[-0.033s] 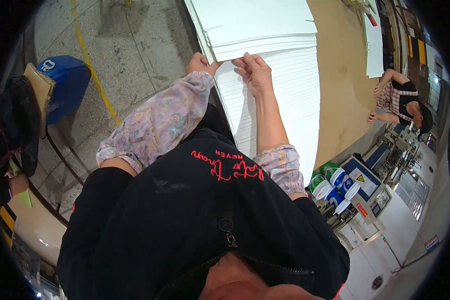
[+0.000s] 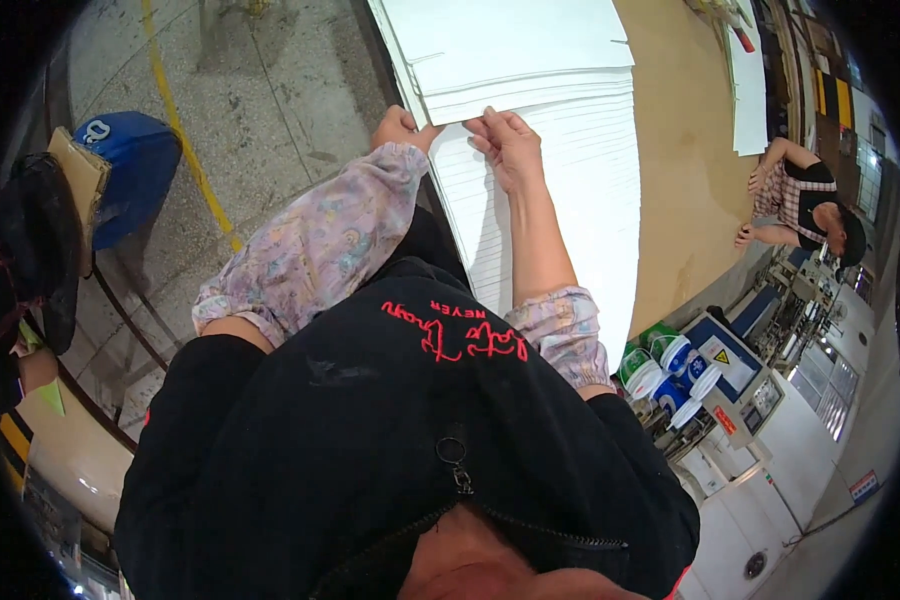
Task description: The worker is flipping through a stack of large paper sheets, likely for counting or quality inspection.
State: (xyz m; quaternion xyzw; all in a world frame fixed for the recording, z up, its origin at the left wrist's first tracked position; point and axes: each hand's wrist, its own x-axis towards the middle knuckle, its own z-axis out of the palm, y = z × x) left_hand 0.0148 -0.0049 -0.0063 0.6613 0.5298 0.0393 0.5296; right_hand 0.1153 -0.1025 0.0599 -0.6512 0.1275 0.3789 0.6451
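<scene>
At the white sheets [image 2: 515,50], left hand [image 2: 400,128] curls; right hand [image 2: 510,145] pinches an edge.

Remotely, I saw paper sheets [image 2: 580,170] on the left side of the table [image 2: 685,190] — left hand [image 2: 398,128] at their left edge, right hand [image 2: 513,148] beside it — with buckets [image 2: 674,354] and a co-worker [image 2: 802,200] farther right.

The person's left hand [image 2: 395,128] and right hand [image 2: 510,142] made two at the upper centre, with two patterned sleeves [image 2: 320,228]. One tabletop [image 2: 682,150] carried white sheets [image 2: 520,40], too many to count. One co-worker [image 2: 808,203] was at the right; one yellow line [image 2: 186,130] and one blue container [image 2: 135,175] were upper left; at least three overlapping buckets [image 2: 675,352] were lower right.
</scene>
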